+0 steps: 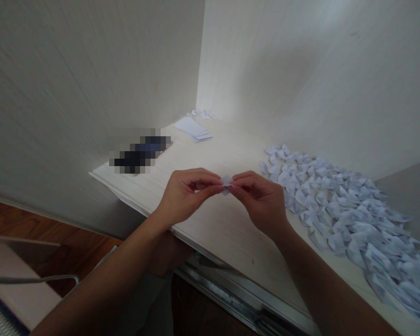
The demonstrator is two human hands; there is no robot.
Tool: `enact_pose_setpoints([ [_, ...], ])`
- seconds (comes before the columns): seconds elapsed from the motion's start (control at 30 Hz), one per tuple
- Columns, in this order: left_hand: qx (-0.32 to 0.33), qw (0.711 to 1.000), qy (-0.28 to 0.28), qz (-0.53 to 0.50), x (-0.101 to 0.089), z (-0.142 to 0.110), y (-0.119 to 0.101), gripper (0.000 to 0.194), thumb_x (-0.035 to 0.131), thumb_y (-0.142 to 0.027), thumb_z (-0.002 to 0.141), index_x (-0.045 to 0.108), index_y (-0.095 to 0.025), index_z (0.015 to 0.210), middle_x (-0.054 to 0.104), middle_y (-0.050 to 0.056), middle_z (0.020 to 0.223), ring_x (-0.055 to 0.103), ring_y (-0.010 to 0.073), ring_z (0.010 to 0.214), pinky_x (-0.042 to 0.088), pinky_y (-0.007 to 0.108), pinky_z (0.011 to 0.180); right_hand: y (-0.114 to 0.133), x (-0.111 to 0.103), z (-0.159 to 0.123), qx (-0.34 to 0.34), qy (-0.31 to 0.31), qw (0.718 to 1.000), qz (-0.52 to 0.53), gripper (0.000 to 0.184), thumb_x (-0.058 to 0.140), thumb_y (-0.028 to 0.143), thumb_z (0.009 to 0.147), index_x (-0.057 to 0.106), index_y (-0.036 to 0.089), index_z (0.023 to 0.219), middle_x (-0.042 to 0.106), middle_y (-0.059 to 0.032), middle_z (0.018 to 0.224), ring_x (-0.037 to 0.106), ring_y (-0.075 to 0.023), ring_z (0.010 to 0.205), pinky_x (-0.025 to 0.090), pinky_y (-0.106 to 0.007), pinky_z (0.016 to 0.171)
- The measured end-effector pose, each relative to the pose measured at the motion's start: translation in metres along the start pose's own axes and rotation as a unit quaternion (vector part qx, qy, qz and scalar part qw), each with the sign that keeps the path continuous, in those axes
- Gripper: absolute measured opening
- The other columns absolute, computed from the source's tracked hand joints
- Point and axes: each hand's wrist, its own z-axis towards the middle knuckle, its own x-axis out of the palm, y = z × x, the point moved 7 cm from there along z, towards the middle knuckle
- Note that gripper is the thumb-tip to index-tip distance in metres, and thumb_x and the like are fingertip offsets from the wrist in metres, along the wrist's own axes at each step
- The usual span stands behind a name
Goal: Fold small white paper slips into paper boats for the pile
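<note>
A small folded piece of white paper (pixel 226 180) is held just above the desk, pinched from both sides. The thumb and fingers of my left hand (pixel 192 191) grip its left end. On its right end, my right hand (pixel 261 198) closes with thumb and forefinger. Most of the paper is hidden behind the fingertips; only its middle shows, with a point above and below. Right of my right hand spreads a large heap of small folded white paper pieces (pixel 336 205), several layers deep in places.
Flat white paper slips (pixel 193 128) lie in a small stack at the back, before some paper scraps (pixel 201 113) in the corner. A dark, pixelated object (pixel 142 151) rests at the desk's left end. Walls enclose the desk (pixel 210 228) behind and left. Below its front edge runs a metal drawer rail (pixel 224 294).
</note>
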Motion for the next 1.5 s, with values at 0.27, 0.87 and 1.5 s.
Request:
enact_pose_setpoints([
  [0.27, -0.039, 0.998, 0.003, -0.056, 0.001, 0.000, 0.004, 0.008, 0.086, -0.023, 0.080, 0.082, -0.019, 0.086, 0.080, 0.007, 0.089, 0.074, 0.0163, 0.078, 0.062, 0.025, 0.070, -0.004, -0.001, -0.001, 0.044, -0.008, 0.998, 0.048, 0.009, 0.084, 0.019, 0.081, 0.081, 0.027, 0.081, 0.079, -0.0008, 0.087, 0.071, -0.0145, 0.079, 0.056, -0.029, 0.069],
  [0.87, -0.025, 0.998, 0.001, -0.064, 0.003, 0.000, -0.001, 0.008, 0.087, -0.016, 0.078, 0.081, -0.018, 0.081, 0.080, 0.006, 0.088, 0.076, 0.0157, 0.079, 0.063, 0.023, 0.071, -0.003, -0.002, -0.002, 0.049, -0.039, 0.998, 0.027, 0.011, 0.087, 0.026, 0.078, 0.076, 0.023, 0.079, 0.078, -0.0021, 0.083, 0.071, -0.0145, 0.072, 0.057, -0.029, 0.063],
  [1.5, -0.132, 0.988, -0.011, -0.075, 0.000, 0.001, 0.016, 0.036, 0.097, -0.041, 0.063, 0.075, -0.016, 0.077, 0.077, 0.006, 0.074, 0.075, 0.0197, 0.069, 0.065, 0.031, 0.068, -0.015, 0.004, -0.001, 0.126, -0.012, 0.989, 0.076, 0.014, 0.090, 0.031, 0.074, 0.080, 0.025, 0.082, 0.079, -0.0013, 0.079, 0.073, -0.0166, 0.070, 0.063, -0.034, 0.070],
])
